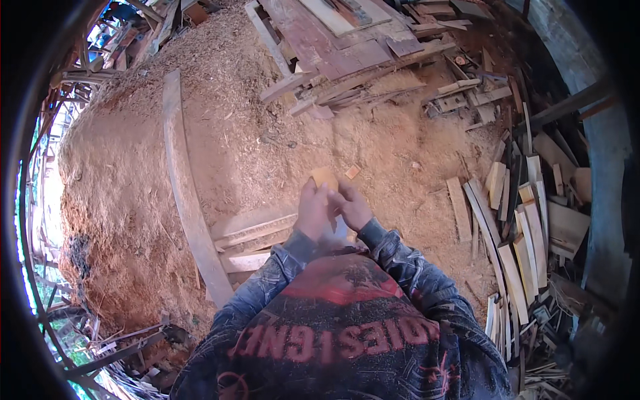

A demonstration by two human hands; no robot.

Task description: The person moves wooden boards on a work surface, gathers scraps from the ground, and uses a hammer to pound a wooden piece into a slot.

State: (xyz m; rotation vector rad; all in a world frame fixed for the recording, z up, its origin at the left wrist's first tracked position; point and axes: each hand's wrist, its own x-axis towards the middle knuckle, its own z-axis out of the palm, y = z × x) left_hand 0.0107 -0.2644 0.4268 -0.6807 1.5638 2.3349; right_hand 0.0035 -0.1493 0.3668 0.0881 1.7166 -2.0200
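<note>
Close together in front of my body, my left hand (315, 208) and my right hand (352, 207) meet around a small yellowish flat piece (325, 177) that looks like wood. Fingers of the left hand wrap its near end, and its far end sticks out beyond them. The right hand's fingers are curled in against the piece's near right side; part of their grip is hidden. Just past the right fingertips, a small orange-brown block (353, 172) lies on the sawdust. Below the hands a pale, whitish patch (339, 231) shows, too unclear to name.
Sawdust (253, 147) covers the ground. A long curved plank (181, 160) lies to the left, with short boards (257, 233) beside it. Reddish panels (347, 60) are stacked at the far side. Many upright and leaning offcuts (517, 247) crowd the right.
</note>
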